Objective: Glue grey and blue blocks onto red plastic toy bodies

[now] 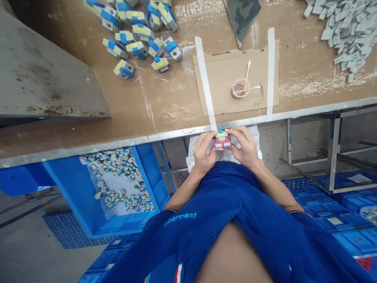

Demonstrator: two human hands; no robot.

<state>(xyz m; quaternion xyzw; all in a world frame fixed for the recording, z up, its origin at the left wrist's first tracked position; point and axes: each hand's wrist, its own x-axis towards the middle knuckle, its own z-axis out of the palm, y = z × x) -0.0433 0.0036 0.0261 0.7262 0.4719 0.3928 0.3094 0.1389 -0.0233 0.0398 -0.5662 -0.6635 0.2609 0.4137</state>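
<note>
In front of the bench's near edge I hold a small plastic toy piece with a red lower part, two pale blue panels, and a yellow and blue top. My left hand closes on its left side, thumb low and fingers above. From the right, my right hand grips the same piece in a similar pinch. Parts of it are hidden behind the fingertips. Beyond the hands, a small plastic cup with reddish liquid and two cotton swabs stands on a cardboard sheet.
Grey, yellow and blue plastic pieces lie at the bench's back left. Small grey parts are heaped at the back right. A camouflage cloth lies at the back. A blue crate of similar pieces stands below left; metal stool legs stand right.
</note>
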